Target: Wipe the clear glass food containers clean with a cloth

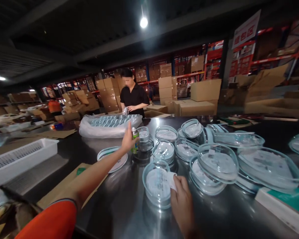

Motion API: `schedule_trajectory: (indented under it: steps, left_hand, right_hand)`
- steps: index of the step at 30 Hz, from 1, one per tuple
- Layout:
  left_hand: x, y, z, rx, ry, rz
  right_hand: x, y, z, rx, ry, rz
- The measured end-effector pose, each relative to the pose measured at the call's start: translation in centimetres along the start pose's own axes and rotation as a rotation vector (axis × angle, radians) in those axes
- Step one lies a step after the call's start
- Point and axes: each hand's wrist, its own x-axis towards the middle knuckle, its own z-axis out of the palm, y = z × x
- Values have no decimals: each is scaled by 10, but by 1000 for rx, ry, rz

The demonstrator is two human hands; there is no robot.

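My left hand [127, 142], thumb and fingers apart, is reaching right beside the upright green can [135, 148] on the counter [119, 205]. Farther from it, my right hand [183, 200] is pinching white paper [172, 181] at a glass container's [156, 186] edge.

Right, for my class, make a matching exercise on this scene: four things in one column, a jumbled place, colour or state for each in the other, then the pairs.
1. left hand
2. right hand
3. basket
4. box

A. teal and white
B. pinching a white sheet
C. at the green can
D. at the picture's left edge

Pairs: 1-C; 2-B; 3-D; 4-A
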Motion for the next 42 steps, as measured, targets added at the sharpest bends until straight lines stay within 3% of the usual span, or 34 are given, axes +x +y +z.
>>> schedule_trajectory:
  steps: [8,13,16,21,24,27,30,33,36,39,42]
  left_hand:
    - [15,-30,22,16,-70,-182]
    - [18,-24,16,-8,-80,-224]
    - [-16,-2,14,-70,-108,-146]
    - [-125,36,29,-331,-452,8]
    - [-158,43,40,-453,-550,-28]
    - [-147,34,45,-588,-705,76]
    - [-118,18,48,-686,-920,258]
    - [-101,4,50,-789,-973,331]
    - [-104,-3,48,-887,-933,223]
    - [-119,-1,43,-961,-906,18]
    - [-139,10,43,-989,-820,-93]
  right_hand:
    - [-1,9,0,20,-51,23]
    - [-1,3,-5,6,-84,77]
    - [0,5,-7,-5,-93,99]
    - [4,6,-7,-19,-130,157]
    - [3,2,-7,-9,-149,173]
    - [-9,0,-10,-13,-196,183]
    - [-30,0,-15,-42,-285,19]
    - [-36,-1,-23,-156,-273,-112]
    - [-12,-4,-29,-284,-265,-116]
    - [24,1,-28,-360,-376,-114]
    - [46,9,-20,-342,-494,-110]
